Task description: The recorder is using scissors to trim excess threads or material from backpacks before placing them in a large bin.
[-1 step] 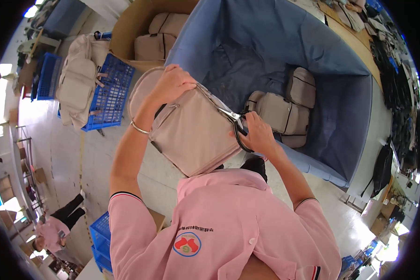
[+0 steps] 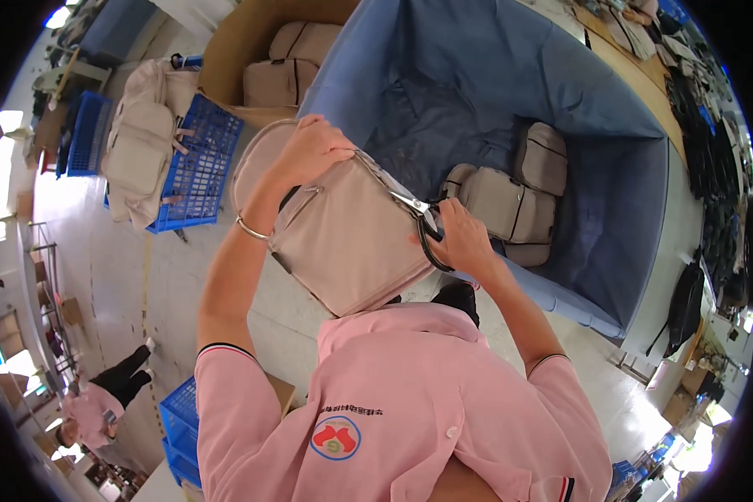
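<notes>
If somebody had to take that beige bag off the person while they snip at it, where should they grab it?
Probably by the rounded top edge of the beige bag, from the far left, next to where the left hand already grips it. The bag is held up flat and tilted, and the scissors in the right hand work at its right edge, so that side is best avoided.

Blue crate of beige bags, cardboard box behind.

Left hand gripped the top of a beige bag; right hand held scissors at its edge, above a blue bin holding 2 similar bags.
</notes>
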{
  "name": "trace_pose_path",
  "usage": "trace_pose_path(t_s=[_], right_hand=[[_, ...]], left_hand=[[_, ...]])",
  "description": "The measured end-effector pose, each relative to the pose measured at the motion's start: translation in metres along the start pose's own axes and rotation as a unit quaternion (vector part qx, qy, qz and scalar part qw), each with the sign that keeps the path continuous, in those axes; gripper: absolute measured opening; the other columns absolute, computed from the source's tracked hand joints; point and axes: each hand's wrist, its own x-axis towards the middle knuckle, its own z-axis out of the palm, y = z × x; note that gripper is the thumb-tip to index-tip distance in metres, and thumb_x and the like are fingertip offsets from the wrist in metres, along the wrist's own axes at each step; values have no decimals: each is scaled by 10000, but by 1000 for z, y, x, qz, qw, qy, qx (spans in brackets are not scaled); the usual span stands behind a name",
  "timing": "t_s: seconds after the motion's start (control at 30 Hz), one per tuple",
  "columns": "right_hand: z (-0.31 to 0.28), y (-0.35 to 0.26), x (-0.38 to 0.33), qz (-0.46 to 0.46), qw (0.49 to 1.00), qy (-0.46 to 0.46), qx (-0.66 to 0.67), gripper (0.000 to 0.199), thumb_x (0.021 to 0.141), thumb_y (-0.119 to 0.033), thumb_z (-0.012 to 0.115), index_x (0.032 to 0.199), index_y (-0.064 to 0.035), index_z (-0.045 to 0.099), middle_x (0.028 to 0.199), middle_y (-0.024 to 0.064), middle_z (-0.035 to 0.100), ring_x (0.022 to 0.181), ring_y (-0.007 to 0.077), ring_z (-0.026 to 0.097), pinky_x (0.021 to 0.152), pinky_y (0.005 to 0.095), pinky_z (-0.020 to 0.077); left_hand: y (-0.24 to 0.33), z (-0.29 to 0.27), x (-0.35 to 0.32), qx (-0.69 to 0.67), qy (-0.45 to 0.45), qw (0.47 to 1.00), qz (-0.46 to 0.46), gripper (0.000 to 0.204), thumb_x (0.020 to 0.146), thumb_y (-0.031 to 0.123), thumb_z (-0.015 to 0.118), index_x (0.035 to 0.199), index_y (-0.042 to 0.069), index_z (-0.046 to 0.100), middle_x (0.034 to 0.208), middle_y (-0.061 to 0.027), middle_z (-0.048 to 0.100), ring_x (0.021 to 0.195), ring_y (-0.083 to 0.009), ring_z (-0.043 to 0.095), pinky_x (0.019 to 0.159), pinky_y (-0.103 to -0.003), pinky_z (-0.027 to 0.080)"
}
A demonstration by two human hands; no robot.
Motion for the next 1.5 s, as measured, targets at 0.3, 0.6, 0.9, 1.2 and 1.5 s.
trace_pose_path(t_s=[0.3, 0.6, 0.9, 1.2, 1.5], right_hand=[[7, -19, 21, 20, 999, -42, 5, 629, 816, -569, 714, 884, 31, 540, 882, 233, 629, 761, 442, 654, 622, 492, 507], [14, -17, 24, 8, 1000, -13, -16, 561, 809, -530, 740, 848, -10, 531, 853, 191, 642, 715, 391, 658, 587, 474, 501], [27, -4, 25, 51, 997, 29, 40, 487, 828, -420, 771, 789, -14, 504, 676, 202, 558, 655, 424, 566, 582, 453, 442], [37, 11, 19, 133, 970, 14, 201, 454, 894, -410, 727, 791, 7, 577, 632, 60, 541, 571, 137, 419, 529, 316, 386], [3, -12, 24, 123, 855, 112, 492, 353, 974, -361, 629, 862, -27, 604, 661, -8, 536, 545, 74, 532, 506, 237, 431]], left_hand=[[-5, 1, -4, -23, -10, 1000, -15, 164, 904, 206, 631, 900, 91, 748, 840, -28, 675, 921, -179, 608, 1136, -424, 262], [-8, 7, -2, -16, 15, 1000, -14, 151, 876, 184, 626, 894, 119, 762, 828, -20, 676, 956, -196, 593, 1139, -445, 264], [-42, 22, -55, 111, 456, 854, -222, 315, 827, 276, 709, 1082, 91, 722, 1244, -141, 613, 1218, -285, 528, 1128, -469, 279], [-70, 4, -153, -354, 433, 738, -377, 261, 891, 281, 741, 958, 29, 749, 841, 32, 669, 771, -47, 561, 729, -196, 435], [131, -157, -189, 17, 659, 732, -173, 57, 874, 32, 686, 861, -23, 687, 808, -16, 621, 801, -114, 562, 787, -252, 455]])
